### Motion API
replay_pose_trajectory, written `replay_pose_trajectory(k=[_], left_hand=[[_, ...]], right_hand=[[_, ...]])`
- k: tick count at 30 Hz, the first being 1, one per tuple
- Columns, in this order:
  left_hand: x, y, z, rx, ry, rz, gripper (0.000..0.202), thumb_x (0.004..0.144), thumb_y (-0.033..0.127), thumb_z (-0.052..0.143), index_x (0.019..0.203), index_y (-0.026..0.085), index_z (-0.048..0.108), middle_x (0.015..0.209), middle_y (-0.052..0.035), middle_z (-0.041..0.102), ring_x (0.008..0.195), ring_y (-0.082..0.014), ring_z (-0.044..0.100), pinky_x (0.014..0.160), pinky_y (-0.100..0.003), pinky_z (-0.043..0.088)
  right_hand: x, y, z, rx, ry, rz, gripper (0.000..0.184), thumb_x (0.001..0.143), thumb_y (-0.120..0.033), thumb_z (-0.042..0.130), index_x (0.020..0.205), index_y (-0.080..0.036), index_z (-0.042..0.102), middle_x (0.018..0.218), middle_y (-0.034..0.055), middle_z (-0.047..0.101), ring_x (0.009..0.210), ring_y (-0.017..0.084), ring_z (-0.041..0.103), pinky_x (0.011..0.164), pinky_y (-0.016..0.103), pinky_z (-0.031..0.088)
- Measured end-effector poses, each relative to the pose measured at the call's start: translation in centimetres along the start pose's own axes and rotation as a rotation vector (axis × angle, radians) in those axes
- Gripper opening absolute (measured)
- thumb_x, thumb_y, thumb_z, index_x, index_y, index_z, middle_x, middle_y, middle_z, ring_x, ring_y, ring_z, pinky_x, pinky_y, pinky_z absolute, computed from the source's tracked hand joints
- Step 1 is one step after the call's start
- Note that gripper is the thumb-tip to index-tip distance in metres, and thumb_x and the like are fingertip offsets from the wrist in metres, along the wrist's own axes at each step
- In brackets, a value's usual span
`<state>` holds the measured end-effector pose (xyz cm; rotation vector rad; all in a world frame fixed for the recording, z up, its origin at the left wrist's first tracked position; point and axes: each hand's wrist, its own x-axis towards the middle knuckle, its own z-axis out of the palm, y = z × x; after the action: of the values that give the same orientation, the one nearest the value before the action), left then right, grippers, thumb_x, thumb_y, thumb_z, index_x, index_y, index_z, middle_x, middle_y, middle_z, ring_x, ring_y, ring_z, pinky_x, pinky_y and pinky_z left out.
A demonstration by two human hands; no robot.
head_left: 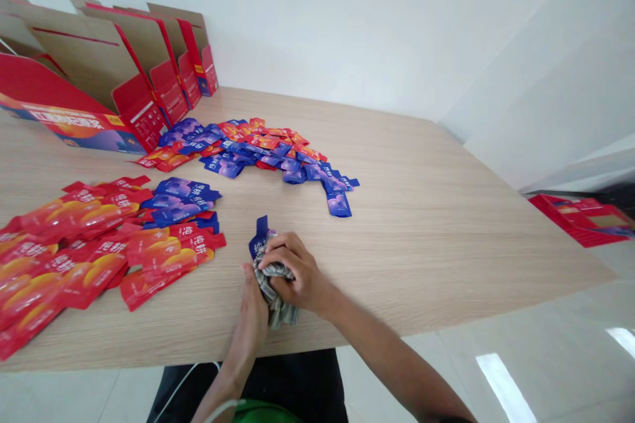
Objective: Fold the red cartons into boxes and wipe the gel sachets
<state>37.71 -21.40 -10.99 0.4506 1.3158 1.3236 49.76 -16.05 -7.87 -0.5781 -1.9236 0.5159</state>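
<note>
Near the table's front edge a blue pouch (258, 236) lies on the wood, its spouted end pointing away from me. My right hand (295, 271) is closed around a crumpled grey striped cloth (278, 312) and presses it onto the pouch, covering most of it. My left hand (254, 307) rests on its edge along the left side of the pouch and cloth, fingers straight and touching them. What lies beneath the cloth is hidden.
Red pouches (94, 264) are piled at the left, with several blue pouches (181, 198) beside them. A curved heap of mixed blue and red pouches (268, 149) lies farther back. Open red cartons (79, 122) stand at the back left. Another red box (580, 218) sits beyond the table's right edge.
</note>
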Motion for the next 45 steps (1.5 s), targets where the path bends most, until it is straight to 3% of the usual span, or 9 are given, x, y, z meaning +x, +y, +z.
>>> replay_pose_trajectory(k=[4,8,14,18,21,24,30,39,45], left_hand=[[-1.5,-2.0,0.0,0.270,-0.136,0.186,0.067,0.097,0.080,0.050,0.121,0.022,0.076,0.141,-0.0143,0.075,0.154,-0.0308,0.053,0.133,-0.046,0.033],[-2.8,-3.0,0.7,0.285,-0.257,0.199,0.084,0.094,0.087,0.046,0.138,0.019,0.069,0.154,-0.0167,0.066,0.162,-0.0311,0.040,0.136,-0.048,0.027],[-1.6,-0.7,1.1,0.324,-0.061,0.220,0.107,0.083,0.102,0.033,0.135,0.015,0.070,0.150,-0.0204,0.068,0.157,-0.0351,0.048,0.132,-0.045,0.037],[-0.3,2.0,0.6,0.353,0.071,0.283,0.100,0.090,0.096,0.029,0.133,0.015,0.070,0.137,-0.0179,0.075,0.150,-0.0341,0.056,0.126,-0.045,0.047],[-0.5,1.8,0.4,0.328,0.104,0.292,0.094,0.091,0.094,0.030,0.122,0.018,0.075,0.126,-0.0175,0.079,0.138,-0.0348,0.066,0.121,-0.048,0.051],[-1.7,-0.1,0.6,0.326,-0.003,0.288,0.086,0.092,0.092,0.036,0.116,0.020,0.076,0.122,-0.0178,0.080,0.133,-0.0352,0.067,0.122,-0.052,0.049],[-3.5,-2.5,1.3,0.327,-0.240,0.286,0.084,0.097,0.085,0.043,0.139,0.015,0.067,0.143,-0.0216,0.069,0.148,-0.0353,0.056,0.130,-0.055,0.036],[0.1,2.0,0.2,0.387,-0.050,0.490,0.075,0.102,0.081,0.037,0.116,0.016,0.072,0.121,-0.0154,0.077,0.125,-0.0318,0.070,0.114,-0.046,0.054],[-0.7,1.1,0.2,0.401,-0.095,0.499,0.068,0.105,0.074,0.036,0.126,0.019,0.070,0.131,-0.0162,0.076,0.126,-0.0301,0.071,0.111,-0.043,0.055]], right_hand=[[0.2,0.2,-0.5,-0.046,0.214,0.121,0.032,0.081,-0.003,0.055,0.103,-0.024,0.065,0.105,0.0070,0.064,0.102,0.024,0.065,0.092,0.039,0.058],[0.7,0.3,-1.3,-0.070,0.290,0.200,0.030,0.080,-0.003,0.053,0.099,-0.024,0.064,0.103,0.0054,0.062,0.099,0.022,0.065,0.090,0.036,0.057],[0.5,0.1,-0.2,-0.002,0.174,0.156,0.031,0.078,-0.003,0.055,0.099,-0.024,0.064,0.102,0.0060,0.063,0.100,0.023,0.065,0.090,0.036,0.058],[-0.2,-0.1,0.8,0.081,-0.009,0.057,0.035,0.077,0.001,0.058,0.101,-0.024,0.064,0.107,0.0065,0.063,0.105,0.023,0.065,0.094,0.036,0.058],[-0.5,0.0,0.7,0.077,-0.070,0.003,0.036,0.079,0.001,0.059,0.104,-0.024,0.064,0.110,0.0072,0.062,0.107,0.023,0.065,0.094,0.037,0.058],[-0.1,0.1,-0.1,0.019,0.061,0.055,0.033,0.081,0.000,0.058,0.102,-0.024,0.064,0.107,0.0068,0.061,0.104,0.023,0.065,0.093,0.037,0.058],[0.9,0.6,-1.6,-0.030,0.253,0.191,0.033,0.076,0.000,0.053,0.096,-0.024,0.063,0.101,0.0044,0.060,0.098,0.021,0.064,0.090,0.035,0.056],[-0.1,0.0,0.2,0.055,-0.010,0.063,0.030,0.083,0.001,0.057,0.098,-0.024,0.062,0.107,0.0066,0.059,0.106,0.023,0.063,0.097,0.037,0.056],[-0.1,0.1,-0.3,-0.003,-0.071,0.053,0.027,0.088,0.000,0.058,0.100,-0.024,0.062,0.109,0.0077,0.060,0.109,0.024,0.061,0.099,0.040,0.056]])
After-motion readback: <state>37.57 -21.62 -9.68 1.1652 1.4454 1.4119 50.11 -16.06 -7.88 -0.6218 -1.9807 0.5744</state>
